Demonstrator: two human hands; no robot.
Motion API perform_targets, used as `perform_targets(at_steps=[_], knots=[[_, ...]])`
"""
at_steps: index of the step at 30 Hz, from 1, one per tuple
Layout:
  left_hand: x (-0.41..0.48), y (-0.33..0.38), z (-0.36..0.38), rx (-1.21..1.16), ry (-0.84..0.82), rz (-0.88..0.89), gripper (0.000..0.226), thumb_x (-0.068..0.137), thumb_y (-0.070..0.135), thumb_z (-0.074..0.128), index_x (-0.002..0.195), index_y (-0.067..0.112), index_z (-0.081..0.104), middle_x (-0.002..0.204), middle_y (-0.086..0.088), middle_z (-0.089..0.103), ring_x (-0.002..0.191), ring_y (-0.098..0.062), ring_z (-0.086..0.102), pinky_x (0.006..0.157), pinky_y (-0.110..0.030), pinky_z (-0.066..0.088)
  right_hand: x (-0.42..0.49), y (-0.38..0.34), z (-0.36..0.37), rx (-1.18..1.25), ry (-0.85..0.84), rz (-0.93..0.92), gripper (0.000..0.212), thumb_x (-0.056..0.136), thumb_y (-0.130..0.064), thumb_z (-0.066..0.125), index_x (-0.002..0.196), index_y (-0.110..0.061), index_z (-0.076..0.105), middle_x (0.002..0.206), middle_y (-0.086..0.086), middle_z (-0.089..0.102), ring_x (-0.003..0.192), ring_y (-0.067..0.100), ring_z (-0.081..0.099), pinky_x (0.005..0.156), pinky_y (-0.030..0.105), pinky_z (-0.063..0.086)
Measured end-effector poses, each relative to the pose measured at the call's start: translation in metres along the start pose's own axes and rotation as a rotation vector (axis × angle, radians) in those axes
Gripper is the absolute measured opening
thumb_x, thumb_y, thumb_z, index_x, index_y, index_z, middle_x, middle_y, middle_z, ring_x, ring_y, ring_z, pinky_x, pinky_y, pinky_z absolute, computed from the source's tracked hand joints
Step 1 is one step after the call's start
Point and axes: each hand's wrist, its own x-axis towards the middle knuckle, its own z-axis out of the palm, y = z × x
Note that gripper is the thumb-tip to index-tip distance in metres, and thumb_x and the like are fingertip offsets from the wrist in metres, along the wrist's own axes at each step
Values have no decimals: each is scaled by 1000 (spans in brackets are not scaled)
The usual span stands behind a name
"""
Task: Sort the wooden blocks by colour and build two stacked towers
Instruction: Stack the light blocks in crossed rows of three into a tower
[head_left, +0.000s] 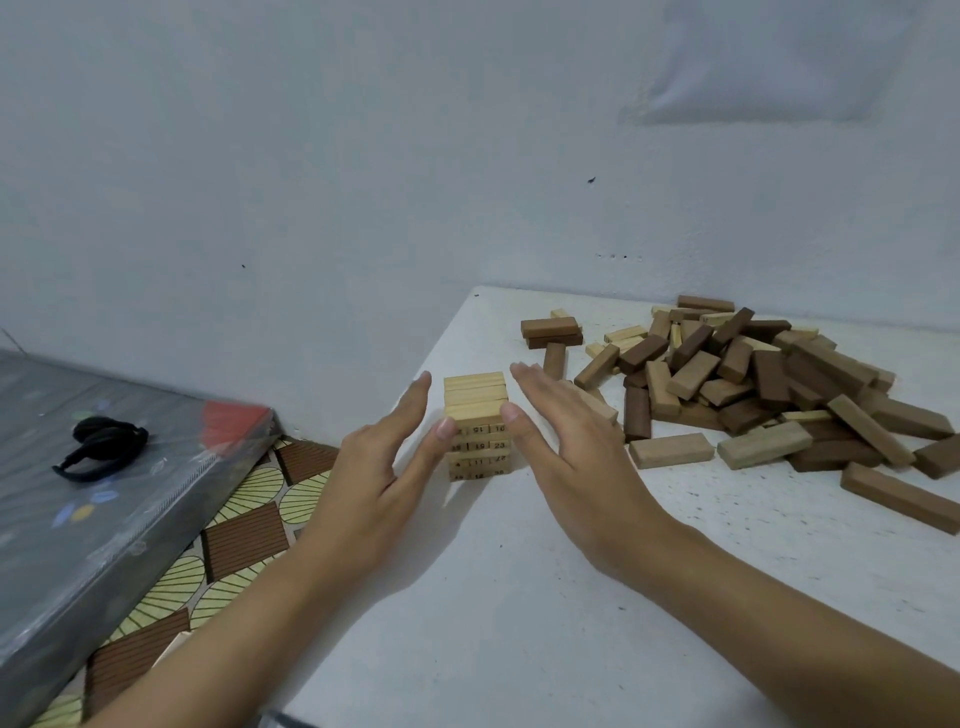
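A small tower of light wooden blocks (476, 423), with numbers printed on its front ends, stands near the left edge of the white table (519, 597). My left hand (382, 467) and my right hand (566, 441) flank it with straight fingers. Both thumbs touch the tower's upper front corners. To the right lies a big loose pile of brown blocks (769, 384) mixed with a few light ones. A short stack of two dark blocks (550, 332) sits behind the tower, with another dark block lying in front of it.
A white wall closes off the back. Left of the table, lower down, lies a grey plastic-covered mattress (104, 493) with a black band-like object (106, 441) on it. A patterned floor (234, 551) shows between mattress and table.
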Motion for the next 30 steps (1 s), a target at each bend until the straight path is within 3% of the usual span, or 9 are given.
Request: perform_targets(at_steps=[2,4,7,9,14,18,30], knots=[[-1,3,0,18,-60,0,32,106,41,45,131,61,38,126,59,40,126,27,39,99,0,30,0,0,2,1,-55,11,54,107,-42,35,158,-24,27,163,-15,24,145,-11,9,116,8,6],[-1,5,1,44,-86,0,38,105,40,39,128,69,34,128,58,42,128,23,41,107,-11,30,-1,1,4,9,-82,13,54,108,-38,32,159,-22,22,163,-15,21,146,-11,7,114,5,3],[-1,6,3,94,-80,-4,45,105,40,32,129,78,27,142,36,49,134,11,44,117,-35,31,-1,1,7,7,-91,19,53,109,-36,30,159,-21,19,164,-15,19,147,-8,6,112,3,1],[-1,2,6,118,-86,-12,42,106,42,29,135,70,22,152,19,48,140,2,42,118,-49,30,0,2,8,-3,-92,18,53,109,-36,30,159,-20,19,164,-14,18,148,-7,5,113,4,1],[3,-4,10,145,-95,-37,45,103,45,27,147,45,19,152,14,49,134,6,42,116,-46,30,1,4,9,2,-88,11,53,109,-37,29,159,-21,21,163,-15,20,148,-8,6,116,8,3],[4,-8,10,127,-90,-34,42,103,47,29,143,53,19,155,10,48,141,-2,43,116,-49,31,1,4,9,-3,-86,10,53,109,-37,29,158,-21,21,163,-15,20,147,-9,6,119,12,4],[3,-15,9,112,-97,-57,53,102,51,32,153,42,22,150,23,49,132,-4,51,117,-45,33,0,6,11,-47,-76,-10,54,109,-38,29,159,-20,20,164,-12,20,149,-7,6,118,10,3]])
